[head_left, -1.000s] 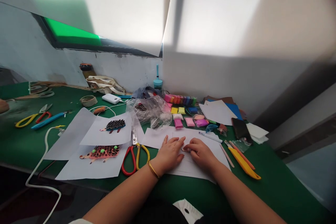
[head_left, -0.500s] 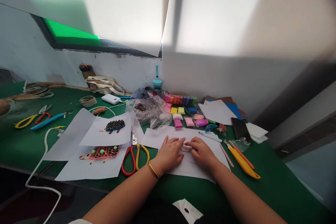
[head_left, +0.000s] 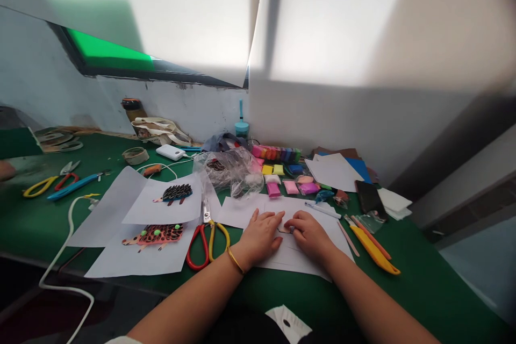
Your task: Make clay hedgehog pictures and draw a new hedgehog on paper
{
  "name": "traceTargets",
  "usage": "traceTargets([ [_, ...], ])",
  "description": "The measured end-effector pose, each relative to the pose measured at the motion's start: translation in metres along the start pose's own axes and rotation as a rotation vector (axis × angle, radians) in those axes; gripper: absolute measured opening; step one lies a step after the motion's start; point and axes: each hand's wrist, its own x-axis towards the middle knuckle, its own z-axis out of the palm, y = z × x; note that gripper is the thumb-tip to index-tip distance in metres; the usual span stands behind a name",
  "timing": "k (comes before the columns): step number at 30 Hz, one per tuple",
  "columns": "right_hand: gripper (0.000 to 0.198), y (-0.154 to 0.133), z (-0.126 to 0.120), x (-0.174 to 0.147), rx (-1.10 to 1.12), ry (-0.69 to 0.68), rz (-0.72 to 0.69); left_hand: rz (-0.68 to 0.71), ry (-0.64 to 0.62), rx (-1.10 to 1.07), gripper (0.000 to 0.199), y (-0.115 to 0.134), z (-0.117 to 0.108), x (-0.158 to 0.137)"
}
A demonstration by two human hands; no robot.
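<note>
While the left hand point(head_left: 260, 236) lies flat and spread on the white paper point(head_left: 300, 258), holding nothing, the right hand point(head_left: 308, 234) beside it curls its fingers down onto a small piece point(head_left: 285, 229) between the two; whether it grips that piece cannot be told. Left of both lie the red and yellow scissors point(head_left: 207, 242). Right of them rest a pen point(head_left: 322, 209) and a yellow cutter point(head_left: 373, 252).

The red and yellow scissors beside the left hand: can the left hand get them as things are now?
Probably yes. The scissors lie open on the paper just beside the left hand, nothing lies on them, and that hand only rests flat on the white sheet.
</note>
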Motion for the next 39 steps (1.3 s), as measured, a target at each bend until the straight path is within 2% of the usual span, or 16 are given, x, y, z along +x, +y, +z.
traceTargets([
  [6, 0.035, 0.000, 0.000, 0.001, -0.008, 0.037, 0.019, 0.002, 0.001, 0.000, 0.069, -0.001, 0.001, 0.000],
  [18, 0.034, 0.001, 0.001, 0.001, -0.023, 0.005, 0.045, -0.006, -0.016, -0.014, 0.069, 0.000, 0.000, 0.000],
  [24, 0.038, 0.003, 0.001, 0.000, -0.020, 0.051, 0.049, -0.001, -0.005, -0.019, 0.069, -0.001, 0.001, 0.000],
  [28, 0.036, 0.006, 0.003, -0.001, -0.051, 0.026, 0.046, 0.007, 0.009, -0.024, 0.059, -0.001, 0.001, -0.001],
  [32, 0.037, 0.011, 0.003, -0.001, -0.029, 0.084, 0.058, 0.038, 0.023, 0.003, 0.042, 0.001, 0.000, -0.001],
  [39, 0.036, 0.014, 0.001, -0.001, -0.003, 0.103, 0.086, 0.084, 0.028, 0.142, 0.038, 0.008, -0.001, 0.000],
])
